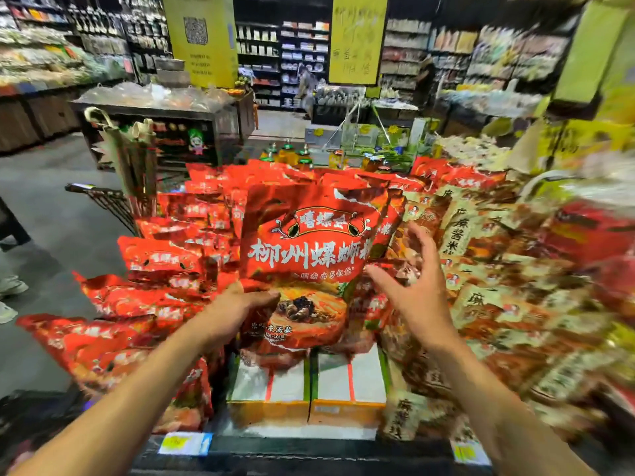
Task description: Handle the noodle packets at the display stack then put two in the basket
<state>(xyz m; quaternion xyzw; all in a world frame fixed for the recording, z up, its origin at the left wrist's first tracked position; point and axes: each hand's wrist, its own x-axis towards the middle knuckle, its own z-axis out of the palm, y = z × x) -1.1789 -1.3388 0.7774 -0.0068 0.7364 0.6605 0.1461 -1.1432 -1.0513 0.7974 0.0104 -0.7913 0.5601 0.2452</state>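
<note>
My left hand (pixel 237 309) grips the lower left edge of a large red noodle packet (pixel 309 249) with white Chinese lettering, held upright above a store display. My right hand (pixel 410 286) hovers just right of the packet with fingers spread and relaxed, holding nothing; I cannot tell whether its thumb touches the packet. Beneath and behind the packet lie piles of matching red packets (pixel 161 266). Tan and brown packets (pixel 481 297) fill the display to the right.
Two cardboard boxes (pixel 309 389) sit at the display's front edge below the packet, with price tags (pixel 184 443) on the rail. A wire cart (pixel 106 201) stands at the left in the grey aisle. Bottles (pixel 292 154) and shelving stand further back.
</note>
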